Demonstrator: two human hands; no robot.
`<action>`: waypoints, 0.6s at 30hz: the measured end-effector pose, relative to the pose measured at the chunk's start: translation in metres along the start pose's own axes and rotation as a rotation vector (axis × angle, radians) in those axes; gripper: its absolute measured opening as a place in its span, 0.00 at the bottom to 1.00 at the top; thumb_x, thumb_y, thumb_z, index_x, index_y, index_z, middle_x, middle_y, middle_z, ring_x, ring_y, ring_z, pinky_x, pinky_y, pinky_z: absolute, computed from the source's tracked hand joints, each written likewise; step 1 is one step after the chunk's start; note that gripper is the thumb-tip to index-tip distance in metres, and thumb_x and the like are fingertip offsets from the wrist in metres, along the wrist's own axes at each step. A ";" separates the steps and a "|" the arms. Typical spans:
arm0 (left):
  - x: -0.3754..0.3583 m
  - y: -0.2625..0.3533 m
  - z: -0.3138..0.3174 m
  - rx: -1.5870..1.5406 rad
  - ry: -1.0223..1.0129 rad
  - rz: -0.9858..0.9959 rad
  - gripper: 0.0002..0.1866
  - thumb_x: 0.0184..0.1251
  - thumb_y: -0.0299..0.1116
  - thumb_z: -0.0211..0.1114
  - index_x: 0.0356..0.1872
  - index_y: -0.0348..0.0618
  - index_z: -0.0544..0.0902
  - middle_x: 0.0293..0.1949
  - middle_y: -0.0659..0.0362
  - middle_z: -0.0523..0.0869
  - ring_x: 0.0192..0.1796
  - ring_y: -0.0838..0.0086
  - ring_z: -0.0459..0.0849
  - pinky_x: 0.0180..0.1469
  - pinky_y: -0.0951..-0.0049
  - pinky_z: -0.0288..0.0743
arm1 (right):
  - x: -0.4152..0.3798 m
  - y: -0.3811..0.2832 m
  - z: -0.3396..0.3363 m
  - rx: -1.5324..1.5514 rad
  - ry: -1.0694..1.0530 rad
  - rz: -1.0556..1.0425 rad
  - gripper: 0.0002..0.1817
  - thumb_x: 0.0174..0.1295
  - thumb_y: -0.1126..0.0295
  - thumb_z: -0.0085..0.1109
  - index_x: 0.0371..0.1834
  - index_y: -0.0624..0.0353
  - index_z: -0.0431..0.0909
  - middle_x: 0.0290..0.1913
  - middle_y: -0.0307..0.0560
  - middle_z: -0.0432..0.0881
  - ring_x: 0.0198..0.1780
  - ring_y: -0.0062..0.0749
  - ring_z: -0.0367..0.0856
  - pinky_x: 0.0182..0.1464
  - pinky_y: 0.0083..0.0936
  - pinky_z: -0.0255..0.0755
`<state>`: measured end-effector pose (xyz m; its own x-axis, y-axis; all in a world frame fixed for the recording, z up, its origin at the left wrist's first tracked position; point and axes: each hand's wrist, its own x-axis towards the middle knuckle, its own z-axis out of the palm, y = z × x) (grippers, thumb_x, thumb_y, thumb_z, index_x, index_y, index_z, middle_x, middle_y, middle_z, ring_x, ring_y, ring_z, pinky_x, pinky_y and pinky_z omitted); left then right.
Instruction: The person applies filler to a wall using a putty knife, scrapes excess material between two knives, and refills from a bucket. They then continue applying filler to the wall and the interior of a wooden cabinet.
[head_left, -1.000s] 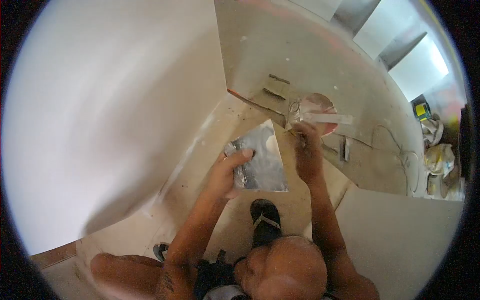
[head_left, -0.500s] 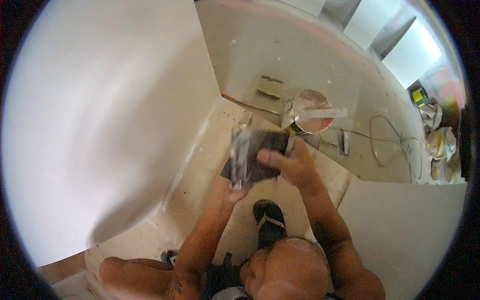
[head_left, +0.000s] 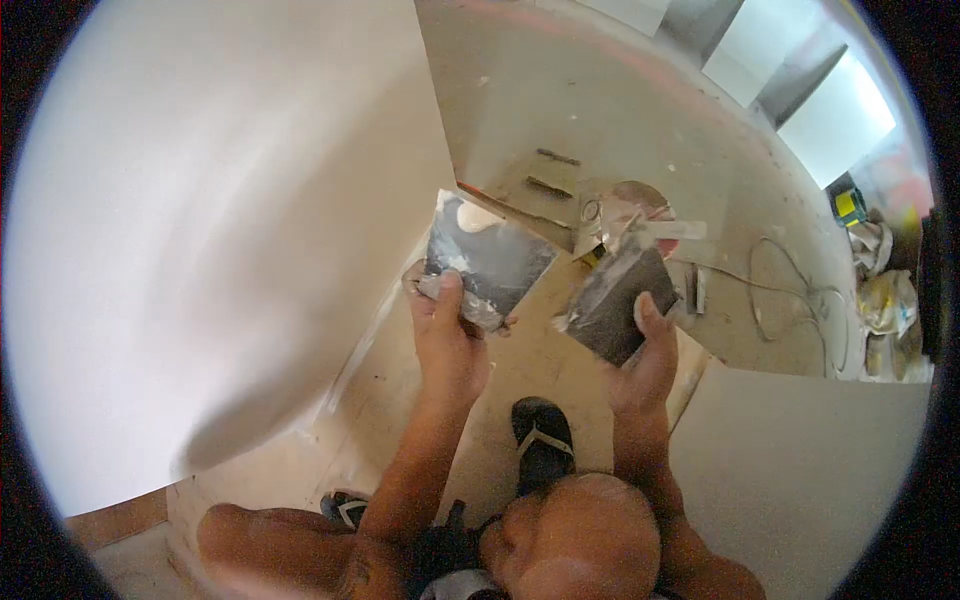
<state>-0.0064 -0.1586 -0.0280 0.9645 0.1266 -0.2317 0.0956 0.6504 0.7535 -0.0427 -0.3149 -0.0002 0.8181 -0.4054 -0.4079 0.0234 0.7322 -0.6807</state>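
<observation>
My left hand (head_left: 445, 315) is wrapped round the lower edge of a dark, flat putty plate (head_left: 505, 262), its thumb on the face. White paste is smeared along that plate, with a pale dab near its upper corner. To the right, my right hand (head_left: 648, 350) grips a second dark plate (head_left: 622, 300), thumb over its face and pale smears along its upper left edge. The two plates are tilted and apart. Just behind the second one stands an open bucket (head_left: 640, 200) with a pale strip (head_left: 675, 230) across it.
A big white panel (head_left: 220, 220) rises at the left. Another pale panel (head_left: 800, 450) is at the lower right. Flat tools (head_left: 550, 187) and a cable (head_left: 760, 300) lie on the floor beyond. Bags (head_left: 885, 300) are at the far right. A sandaled foot (head_left: 543, 435) is below.
The two plates, close together before, are now apart. My left hand has risen and turned its plate face up; my right hand has moved right and lower with the other plate.
</observation>
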 end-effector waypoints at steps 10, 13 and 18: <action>-0.015 -0.008 -0.004 0.274 -0.068 0.256 0.25 0.67 0.35 0.58 0.60 0.40 0.59 0.43 0.58 0.74 0.39 0.76 0.75 0.38 0.77 0.72 | -0.016 0.024 0.013 -0.106 -0.086 -0.107 0.13 0.63 0.67 0.56 0.49 0.60 0.73 0.37 0.42 0.81 0.32 0.27 0.82 0.25 0.24 0.74; -0.012 -0.014 -0.018 0.620 -0.101 0.390 0.15 0.74 0.35 0.51 0.53 0.39 0.60 0.45 0.57 0.71 0.45 0.75 0.74 0.51 0.73 0.73 | -0.017 0.026 0.014 -0.132 -0.062 -0.088 0.13 0.63 0.67 0.57 0.48 0.60 0.74 0.36 0.43 0.82 0.31 0.26 0.82 0.23 0.24 0.73; -0.018 0.000 -0.011 0.266 -0.226 0.187 0.24 0.74 0.36 0.51 0.64 0.37 0.56 0.49 0.55 0.73 0.52 0.71 0.73 0.59 0.68 0.66 | -0.020 0.028 0.019 -0.119 -0.127 -0.043 0.12 0.63 0.66 0.57 0.47 0.58 0.74 0.36 0.41 0.82 0.30 0.26 0.81 0.23 0.24 0.72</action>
<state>-0.0267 -0.1530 -0.0304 0.9983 0.0369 0.0441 -0.0554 0.4109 0.9100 -0.0474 -0.2761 0.0003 0.8839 -0.3568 -0.3022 -0.0026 0.6426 -0.7662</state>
